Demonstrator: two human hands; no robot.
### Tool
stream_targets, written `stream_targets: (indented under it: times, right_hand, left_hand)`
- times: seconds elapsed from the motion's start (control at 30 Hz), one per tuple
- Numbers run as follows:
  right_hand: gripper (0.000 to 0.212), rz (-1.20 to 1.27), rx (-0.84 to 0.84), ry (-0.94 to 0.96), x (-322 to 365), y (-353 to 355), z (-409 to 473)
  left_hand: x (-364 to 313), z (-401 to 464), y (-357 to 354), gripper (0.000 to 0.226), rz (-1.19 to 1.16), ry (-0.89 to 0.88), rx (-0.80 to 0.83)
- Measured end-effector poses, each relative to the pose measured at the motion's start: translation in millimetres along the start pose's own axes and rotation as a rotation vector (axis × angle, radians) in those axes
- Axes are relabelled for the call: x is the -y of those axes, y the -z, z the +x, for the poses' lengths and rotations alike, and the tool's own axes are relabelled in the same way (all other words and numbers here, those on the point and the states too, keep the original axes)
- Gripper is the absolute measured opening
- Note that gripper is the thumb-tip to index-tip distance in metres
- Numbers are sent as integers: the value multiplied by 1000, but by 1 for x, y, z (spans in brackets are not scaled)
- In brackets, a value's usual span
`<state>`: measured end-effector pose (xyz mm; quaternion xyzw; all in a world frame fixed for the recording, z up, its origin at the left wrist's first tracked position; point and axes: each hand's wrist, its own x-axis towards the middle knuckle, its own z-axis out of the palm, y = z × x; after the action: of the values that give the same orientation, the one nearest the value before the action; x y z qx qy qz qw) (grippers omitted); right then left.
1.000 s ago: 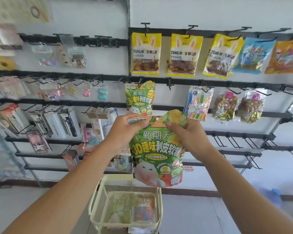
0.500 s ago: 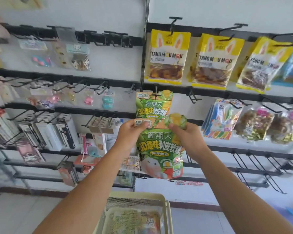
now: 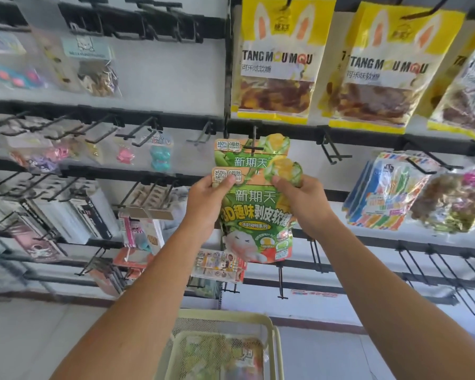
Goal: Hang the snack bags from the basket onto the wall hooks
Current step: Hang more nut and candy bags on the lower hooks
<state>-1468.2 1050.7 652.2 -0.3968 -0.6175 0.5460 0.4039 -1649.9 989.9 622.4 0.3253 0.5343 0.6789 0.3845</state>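
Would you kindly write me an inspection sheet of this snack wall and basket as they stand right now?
Surface: white wall with black hook rails; several hooks bare.
Job's things: green snack bag held up in front of a matching hung green bag on its hook; not yet hung. Yellow mesh basket below holds more bags.
Clutter: yellow rabbit-ear bags above; colourful packs right; small trinket packets left.
Hands: left hand and right hand each pinch a top corner of the green snack bag.
Cables: nothing seen.
Surroundings: pale floor, dark skirting.
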Motion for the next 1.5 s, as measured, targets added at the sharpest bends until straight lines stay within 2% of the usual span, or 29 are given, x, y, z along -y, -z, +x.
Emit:
stream_targets:
  times: [0.63,0.87,1.03,1.27,1.5]
  right_hand:
    - [17,13,35,67,13,-5,20]
    - [12,12,14,45,17,-12,29]
    - [12,52,-4,27,16,-12,32]
    - [9,83,-46,-15,8,-13,38]
    - [10,-47,-155,27,-3,-17,61]
  left_hand:
    - [1,20,3,13,-197,-37,9]
    - [-2,28,0,15,-175,-31,-22]
    - [-3,35,-1,6,-163,-24,-34]
    - [-1,46,0,10,-72,-23,-53]
    - [0,67,-5,36,63,-40,-83]
